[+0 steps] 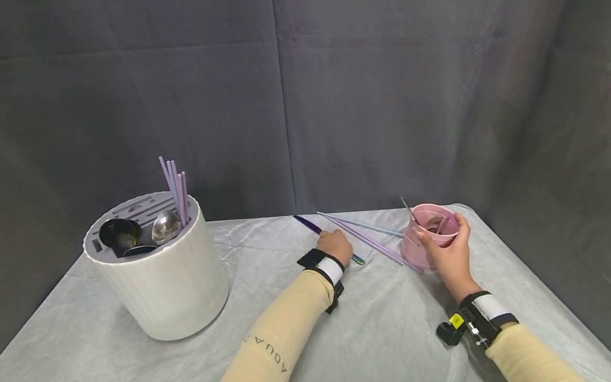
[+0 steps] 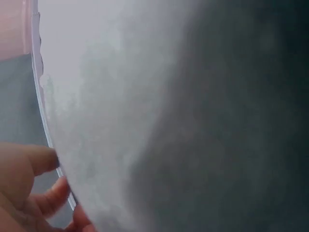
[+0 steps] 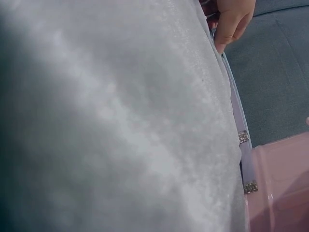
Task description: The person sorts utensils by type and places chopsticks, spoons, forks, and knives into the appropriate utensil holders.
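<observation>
My left hand (image 1: 335, 246) is low over the cloth and grips a table knife (image 1: 307, 224) around its handle. The dark purple blade points away to the far left, and the patterned handle end shows past the hand. In the left wrist view, the fingers (image 2: 46, 159) are bent down at the cloth. My right hand (image 1: 452, 260) holds a pink cup (image 1: 417, 254), thumb and fingers on opposite sides near the rim. Metal utensils (image 1: 409, 209) stand inside the cup. Lilac chopsticks (image 1: 372, 245) and a pale blue chopstick (image 1: 365, 224) lie between the hands, their ends by the cup.
At the left stands a large white utensil holder (image 1: 167, 297) with a grey slotted top. It carries a black ladle (image 1: 119, 233), a silver spoon (image 1: 166, 227) and several upright chopsticks (image 1: 181, 196). Pale cloth (image 1: 382, 329) covers the table, and a dark grey curtain (image 1: 334, 106) hangs behind.
</observation>
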A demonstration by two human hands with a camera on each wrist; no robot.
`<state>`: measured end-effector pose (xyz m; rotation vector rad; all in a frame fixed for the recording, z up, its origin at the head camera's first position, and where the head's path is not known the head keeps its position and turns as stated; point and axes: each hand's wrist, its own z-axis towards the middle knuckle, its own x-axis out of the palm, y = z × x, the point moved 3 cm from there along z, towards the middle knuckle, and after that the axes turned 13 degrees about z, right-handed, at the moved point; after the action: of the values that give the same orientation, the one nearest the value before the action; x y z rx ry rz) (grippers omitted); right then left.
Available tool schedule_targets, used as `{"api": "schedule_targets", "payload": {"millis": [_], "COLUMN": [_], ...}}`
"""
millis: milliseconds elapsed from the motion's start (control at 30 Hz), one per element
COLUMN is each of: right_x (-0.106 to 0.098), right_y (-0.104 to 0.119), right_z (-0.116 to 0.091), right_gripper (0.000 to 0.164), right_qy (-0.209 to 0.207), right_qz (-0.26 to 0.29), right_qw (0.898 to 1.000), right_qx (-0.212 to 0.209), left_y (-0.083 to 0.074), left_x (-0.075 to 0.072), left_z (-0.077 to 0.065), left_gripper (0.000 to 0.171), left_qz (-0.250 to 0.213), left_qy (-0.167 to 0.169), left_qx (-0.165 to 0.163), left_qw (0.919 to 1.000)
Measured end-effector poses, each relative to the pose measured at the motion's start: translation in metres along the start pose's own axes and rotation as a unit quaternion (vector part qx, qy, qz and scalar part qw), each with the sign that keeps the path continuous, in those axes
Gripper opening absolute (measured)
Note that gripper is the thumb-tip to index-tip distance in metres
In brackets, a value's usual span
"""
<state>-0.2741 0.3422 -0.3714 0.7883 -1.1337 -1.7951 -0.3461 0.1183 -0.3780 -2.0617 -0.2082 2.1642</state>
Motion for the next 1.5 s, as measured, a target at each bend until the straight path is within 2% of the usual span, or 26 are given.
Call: {"api": "schedule_targets", "payload": {"millis": [167, 333, 500, 567, 733, 800, 867, 933, 1000, 1067, 1100, 1167, 1200, 1233, 1267, 1300, 1333, 1400, 1433, 1500], "right_x": [0.001, 0.002, 0.003, 0.003, 0.001, 0.001, 0.0, 0.0, 0.0, -0.001, -0.001, -0.001, -0.001, -0.001, -0.001, -0.001, -0.001, 0.0, 0.0, 0.0], "right_y": [0.002, 0.002, 0.0, -0.001, -0.004, -0.004, -0.005, -0.005, -0.004, -0.004, -0.003, -0.003, -0.003, -0.003, -0.003, -0.002, -0.002, -0.003, -0.003, -0.003], "right_z": [0.0, -0.001, 0.001, 0.002, 0.002, 0.001, 0.001, 0.0, 0.0, 0.0, 0.0, 0.0, 0.0, 0.0, 0.0, 0.0, 0.0, 0.001, 0.001, 0.001], "right_gripper": [0.092, 0.092, 0.092, 0.093, 0.095, 0.095, 0.095, 0.094, 0.093, 0.092, 0.091, 0.091, 0.091, 0.091, 0.091, 0.091, 0.092, 0.092, 0.092, 0.092], "right_qy": [0.003, 0.003, -0.004, -0.008, -0.009, -0.008, -0.007, -0.007, -0.009, -0.009, -0.009, -0.009, -0.007, -0.006, -0.005, -0.004, -0.003, -0.001, -0.001, -0.002], "right_qz": [0.003, 0.004, 0.006, 0.007, 0.009, 0.01, 0.009, 0.007, 0.003, 0.002, 0.001, 0.0, 0.0, 0.0, -0.001, -0.001, -0.001, -0.001, 0.0, 0.002], "right_qw": [1.0, 1.0, 1.0, 1.0, 1.0, 1.0, 1.0, 1.0, 1.0, 1.0, 1.0, 1.0, 1.0, 1.0, 1.0, 1.0, 1.0, 1.0, 1.0, 1.0], "right_qx": [0.0, 0.003, -0.003, -0.005, 0.0, 0.0, 0.0, -0.003, -0.005, -0.006, -0.006, -0.004, -0.003, -0.002, 0.0, 0.001, 0.002, 0.004, 0.004, 0.002], "left_y": [-0.002, 0.0, 0.005, 0.009, 0.02, 0.025, 0.031, 0.037, 0.044, 0.051, 0.054, 0.061, 0.063, 0.065, 0.067, 0.068, 0.067, 0.064, 0.064, 0.059], "left_x": [0.001, -0.004, -0.01, -0.012, -0.016, -0.012, 0.0, 0.024, 0.058, 0.096, 0.113, 0.139, 0.145, 0.144, 0.136, 0.121, 0.097, 0.045, 0.047, 0.01], "left_z": [0.008, 0.014, 0.017, 0.017, 0.013, 0.017, 0.028, 0.049, 0.077, 0.108, 0.12, 0.137, 0.14, 0.137, 0.128, 0.114, 0.092, 0.049, 0.05, 0.021], "left_gripper": [0.034, 0.045, 0.044, 0.039, 0.03, 0.028, 0.028, 0.026, 0.024, 0.022, 0.022, 0.02, 0.019, 0.018, 0.017, 0.015, 0.013, 0.013, 0.011, 0.013], "left_qz": [0.009, 0.034, 0.087, 0.109, 0.111, 0.093, 0.072, 0.055, 0.037, 0.033, 0.015, -0.054, -0.101, -0.154, -0.21, -0.265, -0.314, -0.384, -0.416, -0.465], "left_qy": [0.014, 0.059, 0.079, 0.082, 0.079, 0.081, 0.088, 0.087, 0.066, 0.024, 0.011, 0.022, 0.043, 0.059, 0.077, 0.089, 0.102, 0.1, 0.079, 0.061], "left_qx": [-0.056, -0.102, -0.087, -0.066, -0.024, -0.021, -0.02, -0.013, 0.002, 0.033, 0.038, 0.025, 0.009, -0.007, -0.03, -0.049, -0.06, -0.049, -0.018, 0.021], "left_qw": [0.9983, 0.9925, 0.9893, 0.9884, 0.9904, 0.9922, 0.9933, 0.9946, 0.9971, 0.9986, 0.9991, 0.998, 0.9939, 0.9862, 0.9741, 0.9587, 0.9421, 0.9167, 0.9059, 0.8828]}}
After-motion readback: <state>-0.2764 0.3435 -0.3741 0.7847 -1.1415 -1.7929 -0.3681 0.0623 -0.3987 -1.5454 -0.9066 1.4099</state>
